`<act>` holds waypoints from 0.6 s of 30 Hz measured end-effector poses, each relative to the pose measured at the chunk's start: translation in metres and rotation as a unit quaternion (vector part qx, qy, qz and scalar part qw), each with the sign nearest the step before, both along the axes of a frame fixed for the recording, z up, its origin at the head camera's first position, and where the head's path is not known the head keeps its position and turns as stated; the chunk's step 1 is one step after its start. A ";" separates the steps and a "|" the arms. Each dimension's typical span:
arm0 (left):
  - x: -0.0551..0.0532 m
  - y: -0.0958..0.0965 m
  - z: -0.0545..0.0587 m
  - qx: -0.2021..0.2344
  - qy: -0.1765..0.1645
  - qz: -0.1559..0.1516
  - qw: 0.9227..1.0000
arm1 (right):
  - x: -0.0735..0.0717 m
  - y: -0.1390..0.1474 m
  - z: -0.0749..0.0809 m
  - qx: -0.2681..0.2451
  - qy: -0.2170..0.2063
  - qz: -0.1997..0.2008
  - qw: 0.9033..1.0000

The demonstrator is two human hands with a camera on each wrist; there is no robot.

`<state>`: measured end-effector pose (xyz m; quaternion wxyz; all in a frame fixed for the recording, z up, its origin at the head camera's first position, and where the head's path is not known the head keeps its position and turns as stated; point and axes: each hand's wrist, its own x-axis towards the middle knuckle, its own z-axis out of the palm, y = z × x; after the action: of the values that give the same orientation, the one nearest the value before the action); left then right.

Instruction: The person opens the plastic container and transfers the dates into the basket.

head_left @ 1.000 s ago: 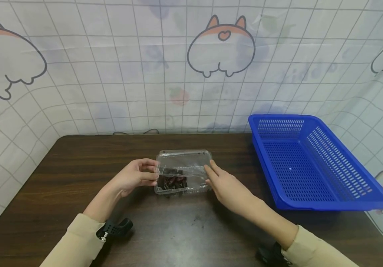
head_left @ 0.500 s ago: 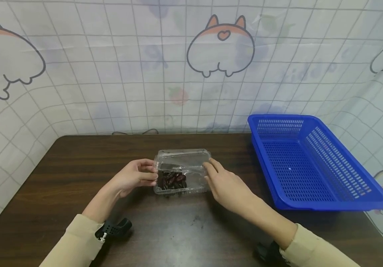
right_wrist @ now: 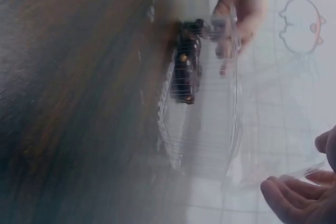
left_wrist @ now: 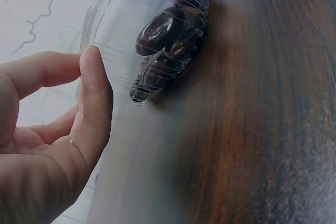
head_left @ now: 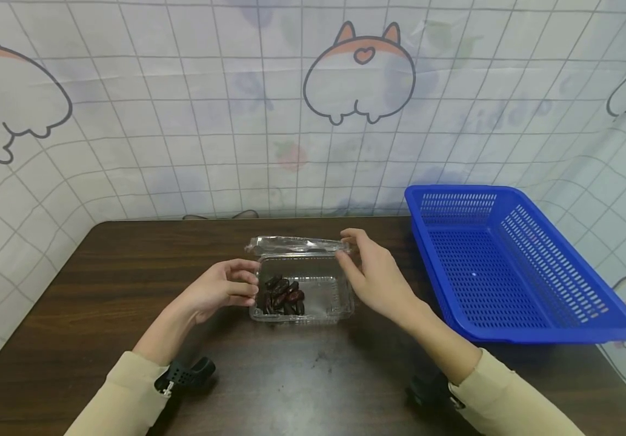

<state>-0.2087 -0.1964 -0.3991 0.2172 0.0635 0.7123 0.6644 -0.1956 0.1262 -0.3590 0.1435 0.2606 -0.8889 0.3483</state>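
Observation:
A clear plastic box (head_left: 320, 297) sits on the wooden table, its hinged lid (head_left: 296, 244) raised at the back. Dark, glossy brown dates (head_left: 285, 295) lie in the box's left half. My left hand (head_left: 225, 287) pinches the box's left rim; in the left wrist view, thumb and index finger meet at that rim, beside the dates (left_wrist: 161, 32). With its thumb and fingers, my right hand (head_left: 375, 275) grips the lid's right end. The right wrist view, somewhat blurred, has the right hand (right_wrist: 307, 195) at the lower right, the lid's edge between its digits.
A blue perforated plastic basket (head_left: 487, 333) stands on the right side of the table (head_left: 291, 375), right of my right hand. Behind the table hangs a tiled-pattern cloth (head_left: 214, 121) with cartoon animals.
The lid has swung up and back from over the box, uncovering the dates. My right hand has moved up and slightly right with it. The left hand stays at the left rim.

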 end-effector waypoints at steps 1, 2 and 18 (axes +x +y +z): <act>0.000 0.000 0.000 0.001 0.001 -0.001 1.000 | -0.002 0.000 0.000 -0.014 -0.008 0.002 1.000; 0.000 0.000 -0.001 0.003 0.001 -0.001 1.000 | -0.005 0.001 -0.001 -0.026 -0.015 0.003 1.000; -0.001 0.001 -0.004 0.014 -0.004 0.004 1.000 | -0.028 -0.002 -0.010 -0.127 -0.102 -0.028 0.986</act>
<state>-0.2101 -0.1954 -0.4028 0.2166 0.0611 0.7027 0.6750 -0.2232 0.1242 -0.3691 0.0935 0.1778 -0.8544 0.4792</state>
